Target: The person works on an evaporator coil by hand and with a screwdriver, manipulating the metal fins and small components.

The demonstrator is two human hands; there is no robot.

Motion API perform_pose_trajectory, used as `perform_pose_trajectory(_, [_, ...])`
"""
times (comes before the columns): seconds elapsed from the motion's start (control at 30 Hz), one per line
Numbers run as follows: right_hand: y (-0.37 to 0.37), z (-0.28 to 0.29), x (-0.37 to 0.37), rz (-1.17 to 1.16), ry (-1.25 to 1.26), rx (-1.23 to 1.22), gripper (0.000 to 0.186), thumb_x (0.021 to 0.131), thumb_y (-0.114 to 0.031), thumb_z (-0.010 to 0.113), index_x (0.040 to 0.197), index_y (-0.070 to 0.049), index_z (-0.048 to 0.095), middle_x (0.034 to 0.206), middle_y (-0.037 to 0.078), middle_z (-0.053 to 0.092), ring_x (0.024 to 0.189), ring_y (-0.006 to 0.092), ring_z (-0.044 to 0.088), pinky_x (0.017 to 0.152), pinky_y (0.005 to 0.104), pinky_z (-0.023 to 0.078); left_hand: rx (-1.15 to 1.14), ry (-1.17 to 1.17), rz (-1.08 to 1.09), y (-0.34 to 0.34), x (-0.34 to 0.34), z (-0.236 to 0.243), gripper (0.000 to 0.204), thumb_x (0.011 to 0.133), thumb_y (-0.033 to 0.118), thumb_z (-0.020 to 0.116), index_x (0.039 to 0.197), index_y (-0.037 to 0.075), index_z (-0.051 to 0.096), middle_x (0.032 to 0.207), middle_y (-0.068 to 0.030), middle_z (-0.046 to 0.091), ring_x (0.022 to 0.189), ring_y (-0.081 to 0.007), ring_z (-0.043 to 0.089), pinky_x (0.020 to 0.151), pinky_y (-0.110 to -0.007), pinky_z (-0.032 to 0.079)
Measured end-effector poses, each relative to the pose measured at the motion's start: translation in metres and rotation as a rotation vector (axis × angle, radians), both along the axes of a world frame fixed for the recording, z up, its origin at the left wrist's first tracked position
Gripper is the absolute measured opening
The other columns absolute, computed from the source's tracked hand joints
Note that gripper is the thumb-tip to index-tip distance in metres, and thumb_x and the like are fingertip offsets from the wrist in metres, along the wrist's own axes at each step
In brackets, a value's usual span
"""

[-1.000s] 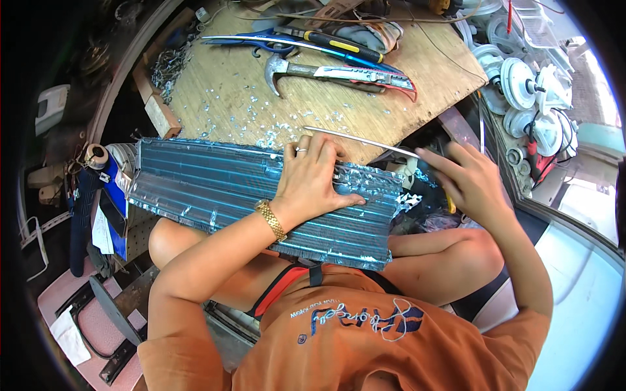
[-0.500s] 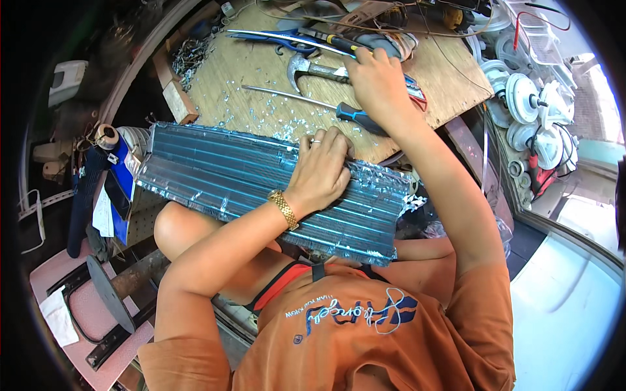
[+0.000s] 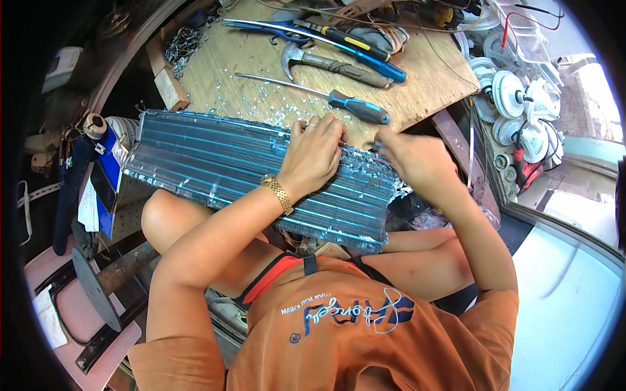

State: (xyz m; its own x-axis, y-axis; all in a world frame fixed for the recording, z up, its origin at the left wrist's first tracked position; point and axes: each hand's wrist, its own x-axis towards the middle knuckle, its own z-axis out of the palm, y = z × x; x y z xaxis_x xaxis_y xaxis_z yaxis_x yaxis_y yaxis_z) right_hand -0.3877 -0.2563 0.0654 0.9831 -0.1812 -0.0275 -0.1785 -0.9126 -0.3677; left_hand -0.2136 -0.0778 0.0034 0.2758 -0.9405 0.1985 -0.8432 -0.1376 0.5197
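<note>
A long finned heat-exchanger coil point(image 3: 215, 153) lies across my lap, with thin tubes along its length and ragged, bent fins at the right end. My left hand point(image 3: 313, 153), wearing a ring and a gold watch, is closed over the coil's far edge. Just above the right end is my right hand point(image 3: 417, 159), smeared by motion, its fingers curled. A small dark tip shows at those fingers, too blurred to name. On the wooden board beyond lie a screwdriver point(image 3: 358, 107), a claw hammer point(image 3: 339, 66) and a long blue-handled tool point(image 3: 375, 62).
Metal scraps litter the wooden board point(image 3: 430, 78). Loose screws point(image 3: 186, 49) are heaped at its far left. White plastic pulley-like parts point(image 3: 508, 98) crowd the right side. A pink chair point(image 3: 72, 287) stands at lower left, with a round metal disc point(image 3: 96, 287) beside it.
My right hand has come back from the tools to the coil's right end. A red-edged item beside the hammer no longer shows on the board. My left hand keeps its hold.
</note>
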Motion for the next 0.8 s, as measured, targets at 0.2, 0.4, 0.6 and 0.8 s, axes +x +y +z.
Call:
perform_pose_trajectory(0.2, [0.023,-0.004,-0.013,0.082,0.008,-0.095,0.011,0.098,-0.018,0.062,0.105,-0.011,0.057,0.079,0.01,0.071,0.071,0.0331,0.072,0.056,0.0466,0.053,0.008,-0.03,0.008,-0.001,-0.001,0.0,0.019,0.092,0.008,0.062,0.112,0.009,0.06,0.111,-0.0111,0.06,0.108,-0.0333,0.059,0.092,-0.049,0.039])
perform_pose_trajectory(0.4, [0.032,-0.007,-0.004,0.09,0.066,-0.127,0.012,0.094,-0.015,0.061,0.105,-0.011,0.057,0.079,0.01,0.07,0.073,0.0319,0.073,0.056,0.0459,0.054,0.033,-0.085,0.025,0.001,0.0,0.002,0.019,0.092,0.016,0.067,0.11,0.011,0.061,0.112,-0.0086,0.062,0.11,-0.0307,0.06,0.094,-0.049,0.041])
perform_pose_trajectory(0.6, [0.03,-0.006,-0.001,0.132,0.129,-0.14,0.014,0.094,-0.014,0.06,0.108,-0.012,0.059,0.079,0.01,0.071,0.074,0.033,0.074,0.057,0.0471,0.055,0.023,-0.074,0.016,0.001,0.0,0.001,0.018,0.093,0.017,0.066,0.109,0.011,0.061,0.111,-0.0086,0.062,0.109,-0.031,0.06,0.092,-0.05,0.042])
perform_pose_trajectory(0.8, [0.019,-0.005,0.003,0.17,0.229,-0.122,0.022,0.093,-0.016,0.062,0.115,-0.017,0.067,0.072,0.014,0.072,0.069,0.0352,0.075,0.057,0.0485,0.056,-0.013,-0.048,0.012,0.001,0.001,-0.003,0.017,0.092,0.01,0.062,0.109,0.009,0.059,0.109,-0.0097,0.06,0.106,-0.033,0.059,0.088,-0.048,0.041])
